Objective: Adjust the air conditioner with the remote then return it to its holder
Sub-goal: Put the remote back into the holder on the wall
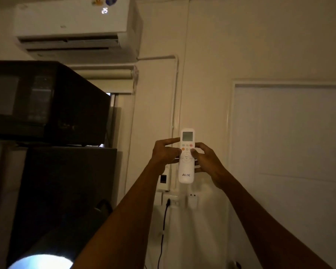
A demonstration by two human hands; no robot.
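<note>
Both hands up in front of the wall, holding the white AUX remote (pixel 186 156) upright, screen end on top, logo end at the bottom. Left hand (pixel 164 153) grips the remote's left edge: index finger stretched to the side of the display, thumb on the button face near the orange button. Right hand (pixel 207 159) closes on the right edge, thumb resting on the buttons just below the red one, other fingers wrapped behind the body. So both grips are pinched on the remote, neither spread.

Remote display looks blank grey; digits not readable.

Air conditioner (pixel 74 26) is mounted high on the wall, upper left, louver flap angled open, a small lit indicator on the front panel. Remote is well below it and to its right.

Small white wall holder (pixel 192 199) sits just below the remote's lower end, not touching it. Beside it on the left, a wall socket with a black cable (pixel 163 230) plugged in and hanging down.

Left side: black microwave (pixel 45 101) stacked on a dark fridge (pixel 66 191). White door (pixel 291 152) on the right.
</note>
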